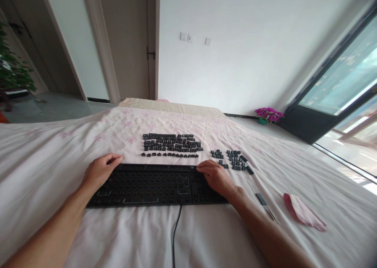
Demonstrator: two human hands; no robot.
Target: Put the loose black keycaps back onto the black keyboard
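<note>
A black keyboard [153, 185] with its keycaps off lies across the cloth in front of me, its cable [176, 232] running toward me. My left hand [101, 169] is closed in a pinch at the keyboard's far left corner; whatever its fingertips hold is too small to make out. Over the keyboard's right part, my right hand [216, 175] has its fingers pressed together at the far edge, their contents hidden. Just beyond the keyboard, loose black keycaps [172, 144] sit in rough rows. A smaller group of keycaps [235, 158] lies beyond my right hand.
To the right of my right forearm lie a dark-handled tool [261, 200] with thin metal prongs and a folded pink cloth [304, 213]. A wrinkled pale floral sheet [123, 232] covers the surface. Farther off stand purple flowers [268, 114] and a leafy plant [14, 69].
</note>
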